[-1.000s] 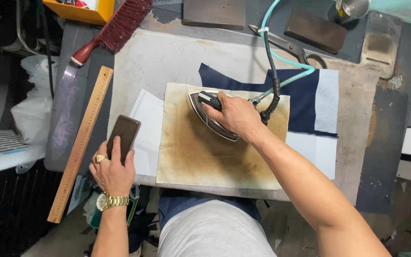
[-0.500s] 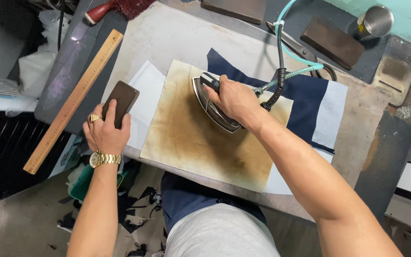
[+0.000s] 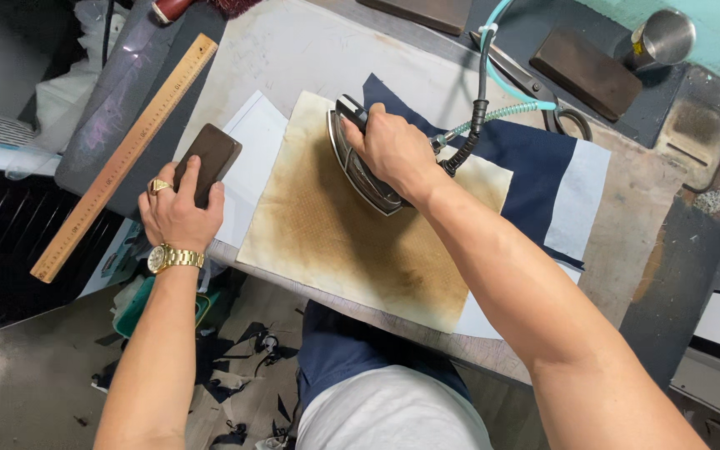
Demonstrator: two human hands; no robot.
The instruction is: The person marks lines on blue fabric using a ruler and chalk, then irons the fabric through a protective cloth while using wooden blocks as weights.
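right hand (image 3: 393, 150): gripping iron (image 3: 360, 162) on scorched cloth (image 3: 352, 242)
left hand (image 3: 178, 212): closed over brown block (image 3: 210, 158), left of cloth
risk: lingering burns cloth; hose (image 3: 493, 112) may snag

The right hand (image 3: 393, 150) is clenched in a fist, knuckles up, its bare forearm stretched forward and to the left. The left hand (image 3: 178, 212) lies palm down — fingers curled — a ring on one finger, a gold watch at the wrist.
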